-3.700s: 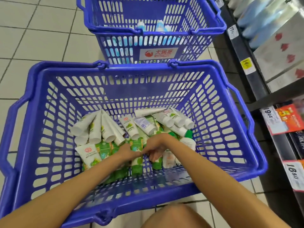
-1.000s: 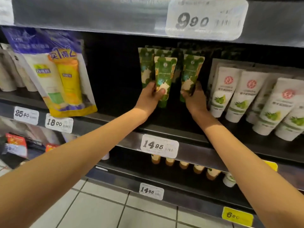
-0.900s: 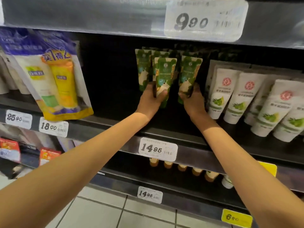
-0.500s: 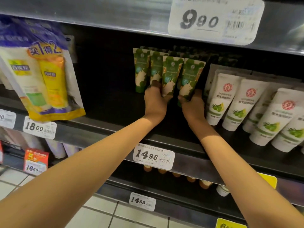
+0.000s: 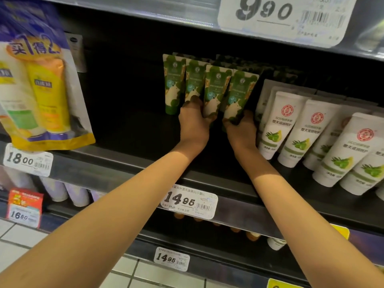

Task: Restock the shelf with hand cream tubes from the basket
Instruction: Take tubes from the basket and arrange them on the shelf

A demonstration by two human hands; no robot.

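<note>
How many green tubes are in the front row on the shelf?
4, side by side: leftmost tube stands free, second tube and third tube at the left hand, fourth tube in the right hand. More sit dimly behind.

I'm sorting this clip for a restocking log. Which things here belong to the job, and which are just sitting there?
Job:
green tubes
left hand, gripping them
right hand, gripping them
shelf

Just there:
white tubes
yellow pack
price tags
</note>
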